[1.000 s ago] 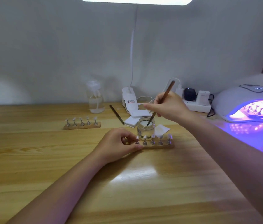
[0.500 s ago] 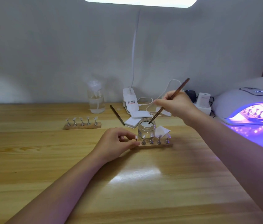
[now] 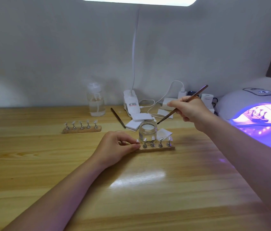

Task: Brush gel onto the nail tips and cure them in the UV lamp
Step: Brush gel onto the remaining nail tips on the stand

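My right hand (image 3: 191, 110) holds a thin brown brush (image 3: 182, 105), whose tip hangs just above and right of the rim of the open glass gel jar (image 3: 147, 132). In front of the jar lies a wooden strip (image 3: 158, 148) carrying several nail tips on metal stands. My left hand (image 3: 116, 148) pinches the leftmost stand on that strip. A second wooden strip with nail tips (image 3: 81, 127) lies to the left. At the far right the white UV lamp (image 3: 254, 104) glows violet, with a third set of stands inside.
Behind the jar lie a spare brush (image 3: 117, 117), white pads (image 3: 137, 120), a clip lamp base (image 3: 130, 104), a power strip with plugs (image 3: 186, 102) and a clear pump bottle (image 3: 96, 102). The wooden table (image 3: 131, 189) ends at a grey wall.
My right hand has lifted the brush out of the gel jar and drawn it up to the right. My left hand has stayed on the end of the strip.
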### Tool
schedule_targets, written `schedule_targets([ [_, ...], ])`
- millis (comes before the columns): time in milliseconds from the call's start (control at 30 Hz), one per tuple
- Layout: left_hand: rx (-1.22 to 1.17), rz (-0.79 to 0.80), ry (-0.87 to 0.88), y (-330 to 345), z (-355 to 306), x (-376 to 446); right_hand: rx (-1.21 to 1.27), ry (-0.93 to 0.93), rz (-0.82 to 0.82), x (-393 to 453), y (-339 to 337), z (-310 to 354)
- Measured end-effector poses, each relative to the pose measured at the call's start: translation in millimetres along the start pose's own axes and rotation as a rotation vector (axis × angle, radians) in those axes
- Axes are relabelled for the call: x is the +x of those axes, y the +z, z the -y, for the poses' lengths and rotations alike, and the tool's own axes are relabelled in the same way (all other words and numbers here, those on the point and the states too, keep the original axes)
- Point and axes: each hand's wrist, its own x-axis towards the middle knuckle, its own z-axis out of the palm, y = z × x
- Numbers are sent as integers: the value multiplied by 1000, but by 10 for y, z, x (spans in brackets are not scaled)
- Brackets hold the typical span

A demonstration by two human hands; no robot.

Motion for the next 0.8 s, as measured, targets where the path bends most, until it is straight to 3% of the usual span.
schedule_targets([
  [367,36,-8,39,11,-5,-5,76,46,28,-24,50,-121],
  [467,51,-10,55,11,-9,-17,87,27,-31,-43,15,-144],
  [633,125,-41,138,7,-28,-55,199,-150,-190,-218,57,-179],
  [800,51,-62,135,9,-56,-88,289,-438,-81,-623,311,-215],
])
